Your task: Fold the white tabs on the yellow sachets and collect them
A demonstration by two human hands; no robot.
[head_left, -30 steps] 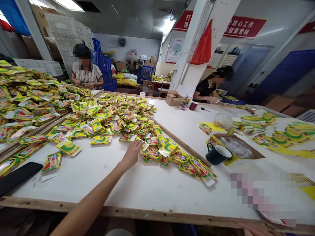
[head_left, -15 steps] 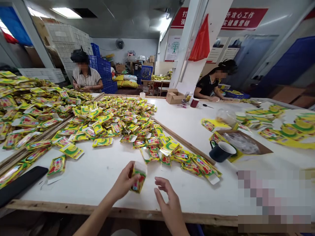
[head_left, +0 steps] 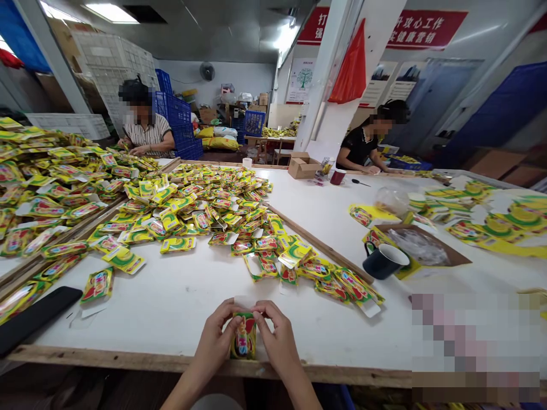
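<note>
- The left grip (head_left: 217, 341) and the right grip (head_left: 276, 339) met over the near edge of the surface (head_left: 171, 307), both closed on one packet (head_left: 243, 340).
- Grip state: each grip was nearly closed. The fingertips and thumbs pinched the upper part of the packet from either side, and neither grip held anything else.
- Position of the packet: it was between the two grips, held roughly upright with the printed face toward the camera. Whether its lower end touched the surface could not be determined.
- Step in hand, as a judgement: a single packet was being worked with the fingertips at its top edge, apart from the stock.
- Beyond the grips lay a pile of packets (head_left: 205, 208), with a wooden strip (head_left: 316, 245) along its right side.
- To the left of the grips lay a loose packet (head_left: 97, 283) and, further left, a black phone (head_left: 36, 316).
- Beyond and to the right of the grips stood a dark cup (head_left: 382, 261).
- Two other people (head_left: 145, 128) (head_left: 363, 145) sat at the far side, well apart from the grips.
- Requirement for further handling, as a judgement: the packet looked thin and light, so it called for a light pinch held evenly on both sides.
</note>
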